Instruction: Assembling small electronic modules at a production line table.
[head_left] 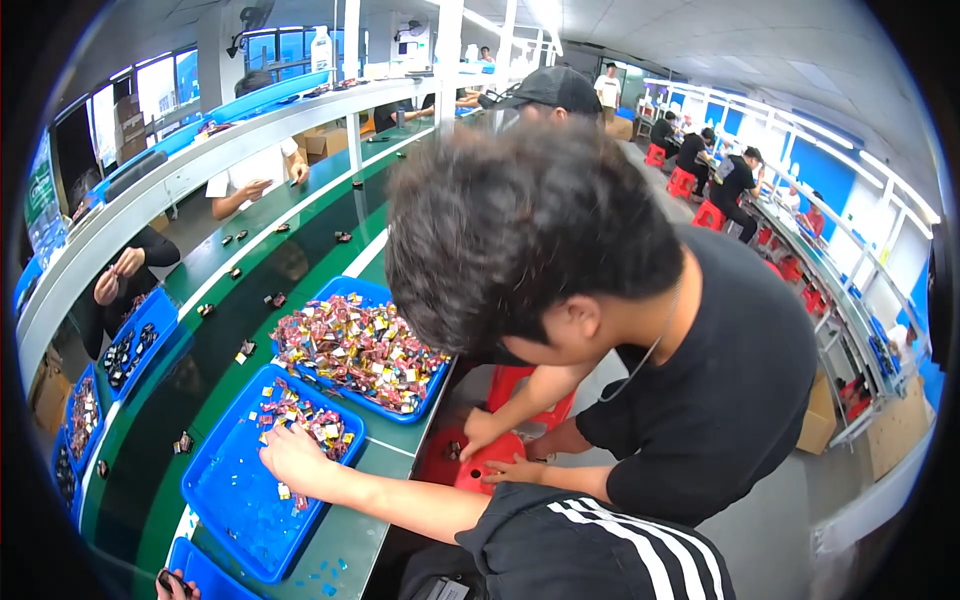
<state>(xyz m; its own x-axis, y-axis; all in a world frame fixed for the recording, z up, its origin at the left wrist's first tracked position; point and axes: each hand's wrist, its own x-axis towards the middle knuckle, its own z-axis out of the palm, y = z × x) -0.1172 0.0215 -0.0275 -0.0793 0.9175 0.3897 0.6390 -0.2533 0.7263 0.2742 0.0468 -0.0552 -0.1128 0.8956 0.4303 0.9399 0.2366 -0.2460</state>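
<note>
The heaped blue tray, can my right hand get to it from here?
Probably yes: the right hand is at the neighbouring blue tray, and nothing tall seems to stand between it and the heaped tray just beyond.

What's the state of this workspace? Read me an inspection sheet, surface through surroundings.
Surface: green belt, with small dark packs strewn along it.
Work items: nearer blue tray, partly filled with small packets; fuller blue tray beyond it.
Clutter: blue flecks on the bench by the nearer blue tray.
Hands: left hand holds a dark item; right hand is in the nearer blue tray among the small packets, grip unclear.
Cables: nothing seen.
Surroundings: person in a black shirt bends over a red stool; other people sit farther off.
</note>
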